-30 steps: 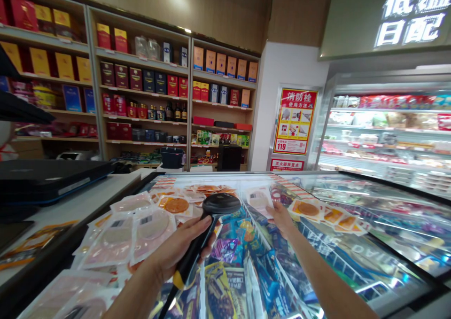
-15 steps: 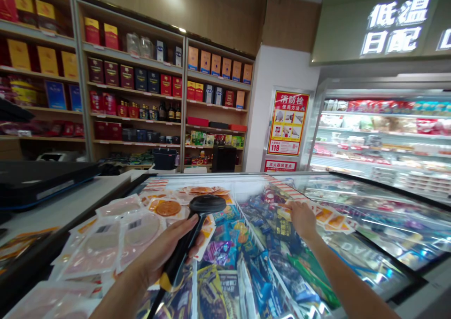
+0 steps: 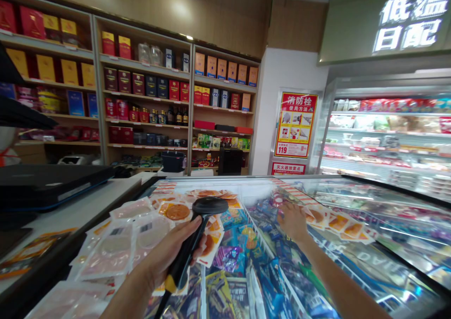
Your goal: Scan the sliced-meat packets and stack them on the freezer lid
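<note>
My left hand (image 3: pixel 176 251) is wrapped around the handle of a black barcode scanner (image 3: pixel 209 207) with a yellow band near its cord. Beneath and behind the scanner lie flat clear packets (image 3: pixel 177 211) with round orange-brown slices. A packet with an orange print (image 3: pixel 211 246) shows beside my left fingers; whether they touch it I cannot tell. My right hand (image 3: pixel 293 221) is over the freezer's glass top, fingers stretched out and slightly apart, with nothing visible in them. Just right of it, a fanned row of orange-and-white packets (image 3: pixel 340 222) lies on the glass.
Pale packets with barcodes (image 3: pixel 116 241) spread over the left of the chest freezer (image 3: pixel 257 182). Colourful bags (image 3: pixel 227 258) fill its baskets under the glass. A counter (image 3: pixel 91 211) with a black device (image 3: pixel 52 182) borders the left. Shelves of boxes and a lit fridge stand behind.
The view has turned slightly left, so everything sits further right. An orange-and-white packet at my right fingertips no longer shows there, and those fingers have spread. The left hand keeps the barcode scanner.
</note>
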### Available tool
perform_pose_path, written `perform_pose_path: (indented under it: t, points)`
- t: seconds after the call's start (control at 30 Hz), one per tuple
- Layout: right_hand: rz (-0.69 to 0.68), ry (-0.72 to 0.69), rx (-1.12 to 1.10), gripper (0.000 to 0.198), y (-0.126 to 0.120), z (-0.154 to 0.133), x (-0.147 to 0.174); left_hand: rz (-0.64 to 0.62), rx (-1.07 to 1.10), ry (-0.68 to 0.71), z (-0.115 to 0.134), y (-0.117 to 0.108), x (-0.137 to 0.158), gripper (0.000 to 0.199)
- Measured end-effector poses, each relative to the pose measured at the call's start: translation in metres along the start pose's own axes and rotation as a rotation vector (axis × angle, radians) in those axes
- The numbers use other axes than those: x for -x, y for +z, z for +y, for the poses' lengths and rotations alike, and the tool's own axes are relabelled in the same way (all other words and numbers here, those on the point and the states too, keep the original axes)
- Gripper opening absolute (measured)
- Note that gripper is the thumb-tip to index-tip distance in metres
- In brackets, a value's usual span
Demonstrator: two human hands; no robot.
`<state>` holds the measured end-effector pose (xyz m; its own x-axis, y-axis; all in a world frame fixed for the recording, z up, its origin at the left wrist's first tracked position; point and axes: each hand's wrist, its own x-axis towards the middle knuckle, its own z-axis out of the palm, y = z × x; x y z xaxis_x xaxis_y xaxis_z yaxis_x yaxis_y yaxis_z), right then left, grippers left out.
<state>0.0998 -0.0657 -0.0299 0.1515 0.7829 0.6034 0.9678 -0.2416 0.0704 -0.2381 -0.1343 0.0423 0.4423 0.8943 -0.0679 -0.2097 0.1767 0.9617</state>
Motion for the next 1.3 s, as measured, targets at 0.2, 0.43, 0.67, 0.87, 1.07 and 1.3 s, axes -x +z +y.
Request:
perform_pose_path:
  t: [0.2, 0.43, 0.67, 0.87, 1.07, 1.3]
  points:
    - [-0.089, -0.197, -0.299, 0.03, 0.004, -0.086, -0.02, 0.029, 0.034, -0.05, 0.002, -0.004, -0.002, 0.032]
    - [-0.191, -0.258, -0.347, 0.032, 0.011, -0.129, -0.028, 0.0, -0.018, -0.035, 0.002, -0.007, -0.005, 0.041]
    - [-0.2, -0.239, -0.294, 0.028, 0.003, -0.113, -0.023, -0.015, -0.027, -0.025, 0.001, -0.008, -0.005, 0.042]
    - [-0.224, -0.241, -0.19, 0.019, -0.001, -0.073, -0.003, -0.004, -0.01, 0.011, 0.001, -0.003, -0.003, 0.038]
    - [-0.192, -0.256, -0.33, 0.039, -0.001, -0.073, 0.005, -0.053, -0.047, -0.041, -0.001, -0.007, -0.006, 0.041]
    - [-0.223, 0.394, -1.164, 0.039, 0.004, -0.057, -0.006, -0.053, -0.03, -0.017, -0.001, 0.002, 0.0, 0.038]
